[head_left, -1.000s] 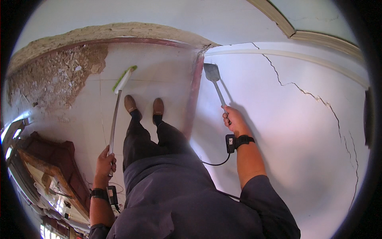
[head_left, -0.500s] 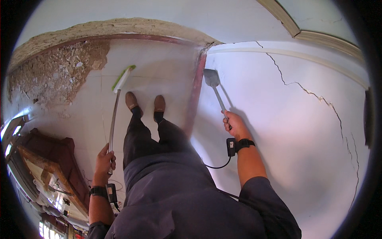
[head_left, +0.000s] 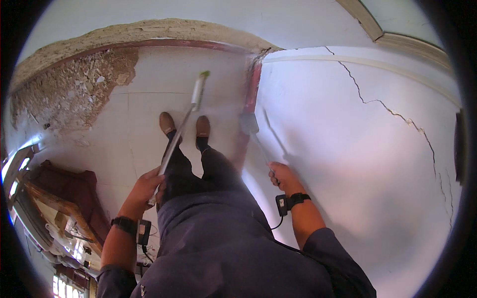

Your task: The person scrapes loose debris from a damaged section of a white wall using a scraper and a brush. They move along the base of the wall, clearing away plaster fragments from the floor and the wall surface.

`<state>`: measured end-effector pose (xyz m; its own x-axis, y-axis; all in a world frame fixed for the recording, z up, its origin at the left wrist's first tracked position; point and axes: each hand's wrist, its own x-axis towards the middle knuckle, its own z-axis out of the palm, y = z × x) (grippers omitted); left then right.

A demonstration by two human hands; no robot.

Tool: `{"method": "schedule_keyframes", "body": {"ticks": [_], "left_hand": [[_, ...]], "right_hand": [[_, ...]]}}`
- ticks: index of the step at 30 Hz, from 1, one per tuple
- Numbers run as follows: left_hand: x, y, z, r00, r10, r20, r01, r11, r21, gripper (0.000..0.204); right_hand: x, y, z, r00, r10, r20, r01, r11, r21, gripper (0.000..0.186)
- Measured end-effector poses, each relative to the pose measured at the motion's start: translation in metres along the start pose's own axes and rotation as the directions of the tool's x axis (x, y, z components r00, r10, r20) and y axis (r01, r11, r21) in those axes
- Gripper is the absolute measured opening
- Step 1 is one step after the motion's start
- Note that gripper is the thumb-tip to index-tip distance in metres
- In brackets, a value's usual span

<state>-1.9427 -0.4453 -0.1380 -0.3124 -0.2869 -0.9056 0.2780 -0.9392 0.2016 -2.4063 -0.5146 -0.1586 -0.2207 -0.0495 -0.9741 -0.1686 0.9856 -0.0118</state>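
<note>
My left hand grips the metal handle of a broom. Its white head, edged with green bristles, is up off to the front of my feet and slightly blurred; whether it touches the floor I cannot tell. In my right hand is the handle of a small grey shovel with a flat, squarish blade. That blade is smeared by motion near the red skirting at the foot of the white wall, its shadow falling on the wall. My brown shoes stand on the floor between both tools.
A white wall with a long jagged crack rises on the right. Broken rubble covers the far left floor. Dark red wooden furniture stands at the left. Red skirting runs along the wall bases.
The broom head has swung right, in front of my feet, as my left hand moved right. My right hand has drawn back slightly, and the shovel blade has dropped toward me and left.
</note>
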Motion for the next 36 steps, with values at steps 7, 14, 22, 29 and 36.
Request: {"method": "schedule_keyframes", "body": {"ticks": [7, 14, 22, 29, 36], "left_hand": [[0.077, 0.051, 0.061, 0.987, -0.080, 0.140, 0.095, 0.990, -0.107, 0.035], [0.152, 0.079, 0.104, 0.964, -0.022, 0.264, 0.095, 0.958, -0.269, 0.009], [0.145, 0.085, 0.089, 0.987, -0.004, 0.161, 0.089, 0.845, -0.528, 0.013], [0.124, 0.063, 0.088, 0.969, -0.019, 0.248, 0.136, 0.875, -0.465, 0.006], [0.162, 0.081, 0.053, 0.987, 0.000, 0.160, 0.082, 0.856, -0.510, 0.008]], "right_hand": [[0.011, 0.049, 0.002, 0.995, 0.086, -0.046, -0.082, 0.992, 0.099, 0.029], [0.017, 0.061, 0.015, 0.997, 0.078, -0.018, -0.075, 0.988, 0.137, 0.034], [0.025, 0.064, 0.027, 0.992, 0.124, -0.003, -0.121, 0.975, 0.185, 0.030], [0.025, 0.051, 0.031, 0.994, 0.096, -0.051, -0.089, 0.989, 0.120, 0.028], [0.023, 0.038, 0.032, 0.998, 0.061, -0.033, -0.060, 0.998, 0.034, 0.033]]}}
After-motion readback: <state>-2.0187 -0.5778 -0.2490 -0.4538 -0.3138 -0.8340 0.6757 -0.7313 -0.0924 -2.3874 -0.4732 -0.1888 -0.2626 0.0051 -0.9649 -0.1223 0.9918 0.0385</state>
